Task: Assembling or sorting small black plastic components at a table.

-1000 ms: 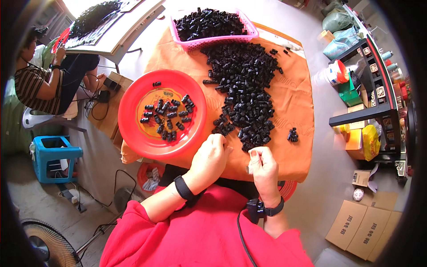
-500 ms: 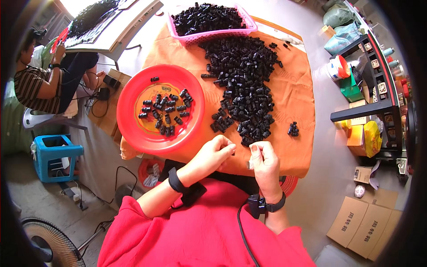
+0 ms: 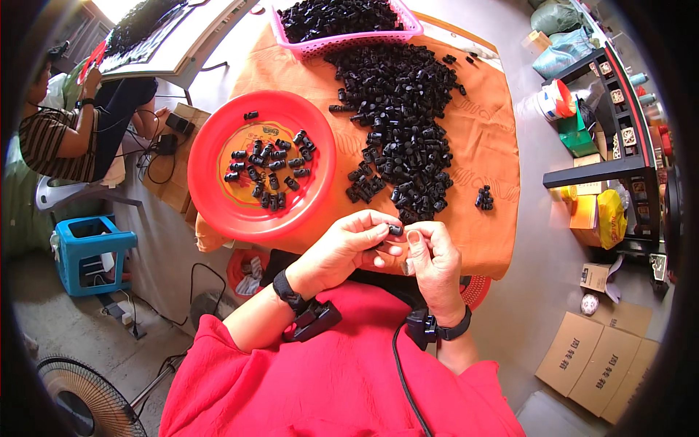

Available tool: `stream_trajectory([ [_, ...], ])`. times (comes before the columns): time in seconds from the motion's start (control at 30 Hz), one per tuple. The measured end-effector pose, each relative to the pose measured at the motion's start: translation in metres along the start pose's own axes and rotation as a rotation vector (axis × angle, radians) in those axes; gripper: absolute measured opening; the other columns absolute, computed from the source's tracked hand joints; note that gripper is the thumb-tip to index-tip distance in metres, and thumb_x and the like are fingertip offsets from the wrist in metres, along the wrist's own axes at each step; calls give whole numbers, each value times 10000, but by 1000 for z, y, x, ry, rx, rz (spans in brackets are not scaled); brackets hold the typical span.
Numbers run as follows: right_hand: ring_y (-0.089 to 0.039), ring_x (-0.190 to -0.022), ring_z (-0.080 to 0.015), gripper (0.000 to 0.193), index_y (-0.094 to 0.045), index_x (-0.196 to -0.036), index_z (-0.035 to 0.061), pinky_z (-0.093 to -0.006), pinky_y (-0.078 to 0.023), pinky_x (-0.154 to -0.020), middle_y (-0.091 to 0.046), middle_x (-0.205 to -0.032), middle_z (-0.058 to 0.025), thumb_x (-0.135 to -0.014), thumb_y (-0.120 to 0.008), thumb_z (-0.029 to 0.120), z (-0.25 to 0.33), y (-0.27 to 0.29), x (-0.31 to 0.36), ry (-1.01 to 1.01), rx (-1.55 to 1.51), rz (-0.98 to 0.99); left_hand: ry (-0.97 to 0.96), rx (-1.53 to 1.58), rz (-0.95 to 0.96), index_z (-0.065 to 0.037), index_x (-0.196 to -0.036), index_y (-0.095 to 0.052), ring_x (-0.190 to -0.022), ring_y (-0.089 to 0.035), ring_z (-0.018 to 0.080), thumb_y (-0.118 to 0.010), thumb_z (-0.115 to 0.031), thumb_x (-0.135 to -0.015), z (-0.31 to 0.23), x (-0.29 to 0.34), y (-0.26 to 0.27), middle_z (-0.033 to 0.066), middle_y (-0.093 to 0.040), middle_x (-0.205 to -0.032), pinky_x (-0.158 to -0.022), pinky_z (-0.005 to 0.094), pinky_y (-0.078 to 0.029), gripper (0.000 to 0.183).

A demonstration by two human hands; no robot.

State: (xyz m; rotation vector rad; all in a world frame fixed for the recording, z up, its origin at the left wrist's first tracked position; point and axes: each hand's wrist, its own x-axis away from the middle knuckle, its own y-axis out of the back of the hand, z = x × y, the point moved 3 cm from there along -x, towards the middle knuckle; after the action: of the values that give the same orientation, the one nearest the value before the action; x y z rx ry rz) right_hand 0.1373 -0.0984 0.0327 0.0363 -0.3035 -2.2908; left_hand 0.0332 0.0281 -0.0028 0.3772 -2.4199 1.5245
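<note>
My left hand (image 3: 338, 247) pinches a small black barrel-shaped cord lock (image 3: 395, 229) between thumb and fingertips. Close beside it, almost touching, my right hand (image 3: 438, 256) is closed in a pinch; a small pale bit shows under its fingers, too small to name. Both hands are over the near edge of the orange-covered table (image 3: 480, 247). Just beyond them spreads a long heap of loose black plastic parts (image 3: 400, 109). To the left, a red round dish (image 3: 207, 193) holds several black cord locks (image 3: 277, 164), lying apart or in small clumps.
A pink basket (image 3: 349, 48) full of black parts stands at the table's far side. A small black cluster (image 3: 484, 197) lies at right. On the left are a blue stool (image 3: 95, 240), a fan (image 3: 80, 400) and a seated person (image 3: 69, 138); a dark-framed rack (image 3: 597, 173) stands at right.
My left hand has turned and moved right toward my right hand, and a black cord lock now shows at its fingertips. The right hand stays nearly in place.
</note>
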Motion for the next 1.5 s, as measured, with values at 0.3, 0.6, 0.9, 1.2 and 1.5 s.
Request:
stream_trajectory([
  [0.3,-571,-599,-27,172,-548,-1129,30,-197,-481,-529,-679,-818,-31,-971,-606,69,3,-2,2,-3,-59,61,-23,-122,-39,-50,-1217,-552,-932,-650,160,-561,-161,-1000,3,3,-1,102,-648,-1056,-734,278,-527,244],
  [0.6,-601,-643,-21,149,-578,-1127,34,-190,-519,-532,-700,-854,-45,-981,-576,62,12,0,2,-100,-175,130,8,-98,5,-34,-1131,-607,-777,-588,105,-586,-276,-991,6,1,4,46,-635,-965,-624,221,-435,280],
  [0.9,-623,-664,-25,161,-599,-1137,30,-187,-519,-541,-695,-830,-38,-981,-559,33,14,-3,2,-51,-113,164,29,-132,34,-71,-1001,-622,-741,-561,78,-575,-277,-1000,6,3,-3,8,-635,-887,-599,204,-404,212],
  [1.2,-630,-703,-43,170,-572,-1154,20,-186,-499,-554,-676,-826,-27,-991,-562,65,11,-3,4,-86,-128,166,63,-80,60,-75,-997,-604,-757,-567,81,-569,-276,-1003,11,1,3,6,-625,-906,-630,212,-436,205],
  [1.5,-584,-649,-36,125,-557,-1062,23,-197,-490,-577,-648,-788,-16,-1008,-562,136,4,-6,2,-71,-99,182,42,-121,27,-59,-972,-601,-787,-601,94,-583,-237,-993,10,3,2,16,-629,-888,-621,215,-458,180],
])
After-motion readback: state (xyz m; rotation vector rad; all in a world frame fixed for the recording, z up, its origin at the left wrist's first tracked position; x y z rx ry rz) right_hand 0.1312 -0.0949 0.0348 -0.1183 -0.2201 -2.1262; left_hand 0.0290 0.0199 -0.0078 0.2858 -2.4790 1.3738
